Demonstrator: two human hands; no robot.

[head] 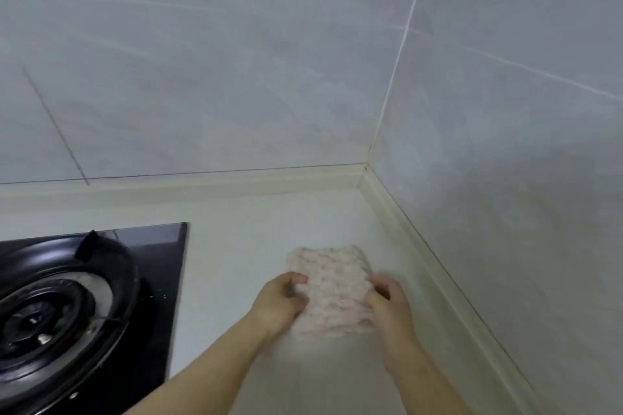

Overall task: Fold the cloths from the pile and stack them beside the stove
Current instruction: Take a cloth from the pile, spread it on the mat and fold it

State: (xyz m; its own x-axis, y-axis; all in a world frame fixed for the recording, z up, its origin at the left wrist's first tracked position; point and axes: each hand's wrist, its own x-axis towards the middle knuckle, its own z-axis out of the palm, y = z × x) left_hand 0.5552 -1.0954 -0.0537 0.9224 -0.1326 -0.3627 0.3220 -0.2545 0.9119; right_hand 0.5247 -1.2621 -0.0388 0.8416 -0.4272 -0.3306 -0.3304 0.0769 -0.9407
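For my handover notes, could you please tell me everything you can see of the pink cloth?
The pink cloth is pale, knobbly, fluffy-looking fabric folded into a rectangle. It lies on the countertop right of the stove, near the wall corner. The left hand grips its left edge, the right hand its right edge.

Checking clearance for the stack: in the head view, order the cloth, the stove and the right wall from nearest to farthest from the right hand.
1. cloth: in the grip of the right hand, on its left.
2. right wall: close on its right.
3. stove: far left, past the cloth.
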